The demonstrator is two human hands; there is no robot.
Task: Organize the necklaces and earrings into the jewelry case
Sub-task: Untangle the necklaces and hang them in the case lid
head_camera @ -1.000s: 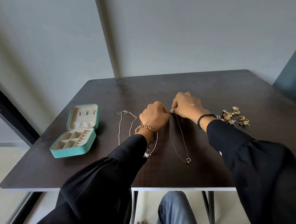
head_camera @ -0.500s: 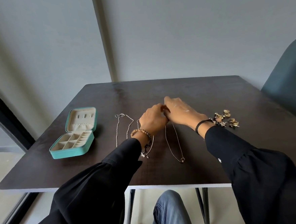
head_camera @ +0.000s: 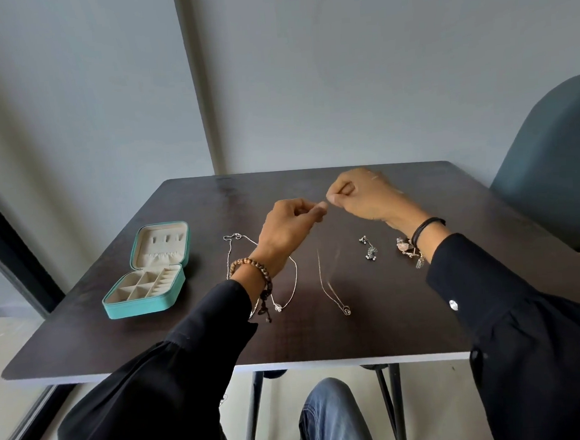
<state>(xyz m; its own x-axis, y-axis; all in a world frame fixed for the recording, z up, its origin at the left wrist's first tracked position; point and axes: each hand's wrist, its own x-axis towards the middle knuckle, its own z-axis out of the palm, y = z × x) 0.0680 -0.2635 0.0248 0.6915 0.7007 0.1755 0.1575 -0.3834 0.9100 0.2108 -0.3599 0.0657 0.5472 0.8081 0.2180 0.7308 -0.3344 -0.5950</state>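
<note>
My left hand (head_camera: 291, 228) and my right hand (head_camera: 365, 194) are raised above the dark table (head_camera: 375, 334), fingertips almost touching, each pinching an end of a thin necklace (head_camera: 333, 292). Its chain hangs down, and the small ring pendant rests on the table near the front. A silver necklace (head_camera: 231, 255) lies to the left, and another with a pendant (head_camera: 289, 297) runs under my left wrist. The teal jewelry case (head_camera: 143, 300) stands open at the left with several cream compartments. Earrings (head_camera: 369, 248) lie at the right, more of them (head_camera: 409, 249) beside my right wrist.
A teal chair (head_camera: 552, 167) stands at the table's right side. A grey wall rises behind the table, and a dark window frame runs down the left. My knee in jeans shows under the front edge.
Both hands have lifted off the table, raising the thin necklace's ends so the chain hangs with its pendant still down. The camera tilted up a little.
</note>
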